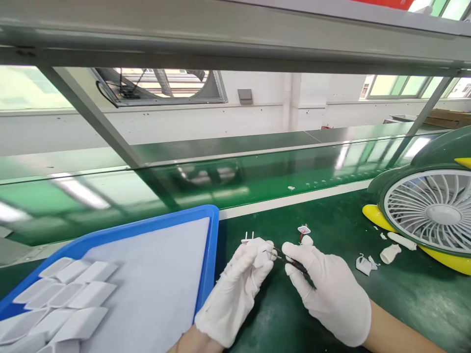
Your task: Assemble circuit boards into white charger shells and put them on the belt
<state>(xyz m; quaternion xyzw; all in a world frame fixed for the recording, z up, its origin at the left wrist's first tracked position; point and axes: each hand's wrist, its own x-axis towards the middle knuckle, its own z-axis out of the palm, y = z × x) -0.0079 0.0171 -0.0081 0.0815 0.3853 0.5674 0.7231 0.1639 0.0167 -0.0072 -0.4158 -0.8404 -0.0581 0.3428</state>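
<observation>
My left hand (235,289), in a white glove, is closed around a small white part (262,256) with two pins pointing up behind the fingers. My right hand (327,284), also gloved in white, pinches dark tweezers (300,267). Their thin tips reach the white part between the two hands. Just beyond my right fingertips is a small white piece (304,229) with a red wire; whether the wire runs to the held part is hidden.
A blue tray (214,235) at the left holds several white rectangular housings (88,294). At the right lies a green and yellow fan (437,211), with white scraps (364,264) and a crumpled white piece (390,253) nearby. A metal shelf beam (235,44) crosses overhead.
</observation>
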